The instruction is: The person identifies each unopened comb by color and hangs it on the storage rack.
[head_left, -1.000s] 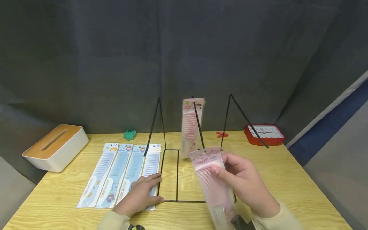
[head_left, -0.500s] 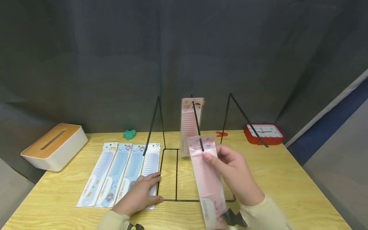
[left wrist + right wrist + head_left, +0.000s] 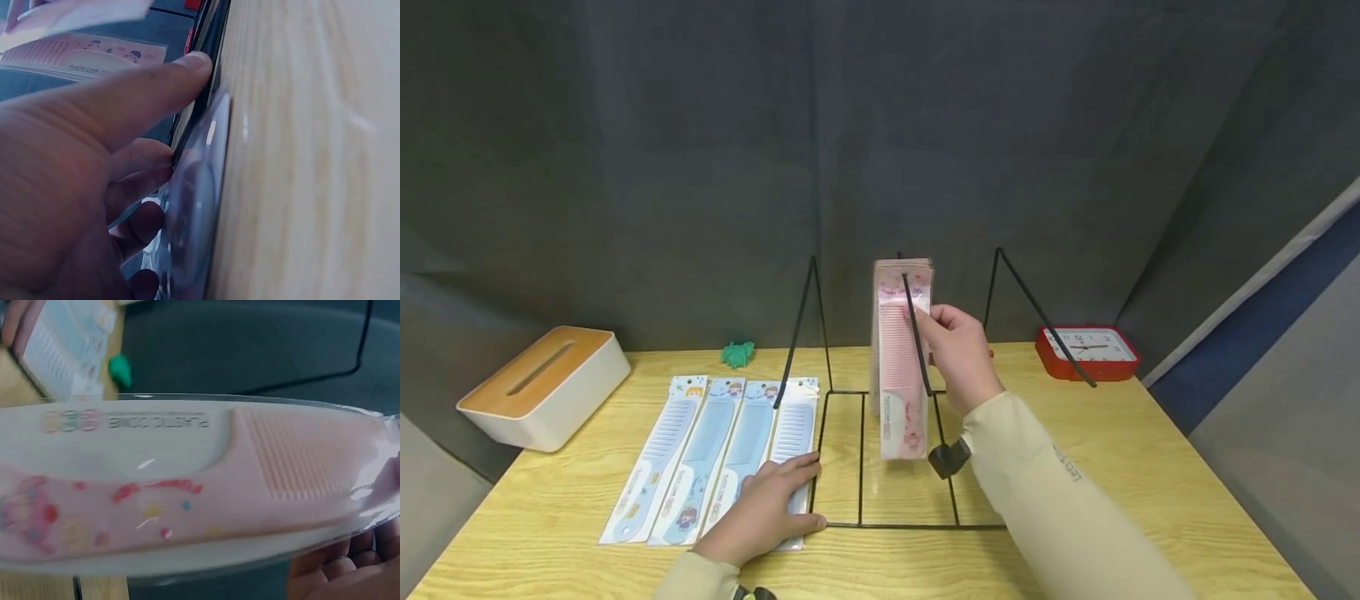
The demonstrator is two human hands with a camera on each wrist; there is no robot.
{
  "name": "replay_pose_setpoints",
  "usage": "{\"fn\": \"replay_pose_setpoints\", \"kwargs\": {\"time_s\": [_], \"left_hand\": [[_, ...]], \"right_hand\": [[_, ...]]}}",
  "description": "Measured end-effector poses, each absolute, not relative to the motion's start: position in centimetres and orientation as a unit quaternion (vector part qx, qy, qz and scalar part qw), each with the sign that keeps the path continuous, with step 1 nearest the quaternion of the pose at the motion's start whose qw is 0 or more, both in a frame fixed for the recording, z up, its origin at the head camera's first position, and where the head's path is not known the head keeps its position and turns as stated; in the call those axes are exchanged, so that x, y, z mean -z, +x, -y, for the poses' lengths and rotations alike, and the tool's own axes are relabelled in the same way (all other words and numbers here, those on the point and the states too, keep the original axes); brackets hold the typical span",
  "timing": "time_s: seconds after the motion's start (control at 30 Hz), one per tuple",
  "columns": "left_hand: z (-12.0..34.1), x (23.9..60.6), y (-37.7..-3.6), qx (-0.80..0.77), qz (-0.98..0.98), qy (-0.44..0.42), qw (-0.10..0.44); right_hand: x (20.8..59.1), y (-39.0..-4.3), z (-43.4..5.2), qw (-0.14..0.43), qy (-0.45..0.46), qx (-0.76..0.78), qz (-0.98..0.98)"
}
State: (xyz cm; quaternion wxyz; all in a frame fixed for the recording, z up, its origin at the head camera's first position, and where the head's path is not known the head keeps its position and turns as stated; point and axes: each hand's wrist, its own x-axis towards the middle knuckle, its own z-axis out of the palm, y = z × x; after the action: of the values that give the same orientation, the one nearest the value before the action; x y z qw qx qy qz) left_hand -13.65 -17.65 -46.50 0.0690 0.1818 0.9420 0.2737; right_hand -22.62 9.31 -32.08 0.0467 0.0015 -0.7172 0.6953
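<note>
Pinching a pink comb pack (image 3: 895, 350) with the right hand (image 3: 962, 354), on the middle arm (image 3: 917, 337) of the black rack (image 3: 861, 458), in front of more pink packs (image 3: 891, 262). Resting the left hand (image 3: 767, 508), loose and unclenched, at 7 o'clock from there, on a blue comb pack (image 3: 795, 421) and the rack's edge. Sharing the desk (image 3: 1150, 483) with a white box (image 3: 561, 400) at 9 o'clock and a red clock (image 3: 1087, 352) at 3 o'clock.

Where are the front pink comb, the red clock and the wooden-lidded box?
Front pink comb (image 3: 898, 358): head view, on its teeth.
Red clock (image 3: 1096, 351): head view, on its white dial.
Wooden-lidded box (image 3: 542, 379): head view, on the lid, beside the slot.
</note>
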Motion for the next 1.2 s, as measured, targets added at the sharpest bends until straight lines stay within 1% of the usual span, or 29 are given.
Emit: {"fn": "replay_pose_setpoints", "kwargs": {"time_s": [0.13, 0.3, 0.4, 0.63, 0.8, 0.93, 1.03, 1.2], "left_hand": [[17.7, 46.4, -13.8, -0.272, -0.942, 0.181, 0.073], [17.8, 46.0, -13.9, -0.27, -0.942, 0.185, 0.067], [17.8, 45.9, -13.9, -0.272, -0.943, 0.181, 0.069], [17.6, 46.2, -13.8, -0.27, -0.943, 0.181, 0.068], [17.4, 46.0, -13.7, -0.266, -0.945, 0.183, 0.062], [17.1, 46.0, -13.6, -0.258, -0.946, 0.187, 0.056], [16.9, 46.0, -13.6, -0.251, -0.948, 0.189, 0.052], [16.9, 45.6, -13.3, -0.241, -0.952, 0.183, 0.048]], "right_hand": [[32.9, -23.3, -9.8, 0.057, 0.002, -0.666, 0.743], [35.0, -22.6, -11.4, 0.065, 0.033, -0.615, 0.785], [36.6, -21.4, -12.8, 0.055, 0.044, -0.585, 0.808], [40.9, -17.0, -16.9, 0.034, 0.041, -0.52, 0.853], [43.0, -14.9, -19.1, -0.008, 0.051, -0.436, 0.899], [44.1, -14.1, -20.1, -0.061, 0.063, -0.344, 0.935], [44.6, -13.7, -20.9, -0.097, 0.08, -0.319, 0.939], [44.9, -13.8, -21.6, -0.112, 0.111, -0.321, 0.934]]}}
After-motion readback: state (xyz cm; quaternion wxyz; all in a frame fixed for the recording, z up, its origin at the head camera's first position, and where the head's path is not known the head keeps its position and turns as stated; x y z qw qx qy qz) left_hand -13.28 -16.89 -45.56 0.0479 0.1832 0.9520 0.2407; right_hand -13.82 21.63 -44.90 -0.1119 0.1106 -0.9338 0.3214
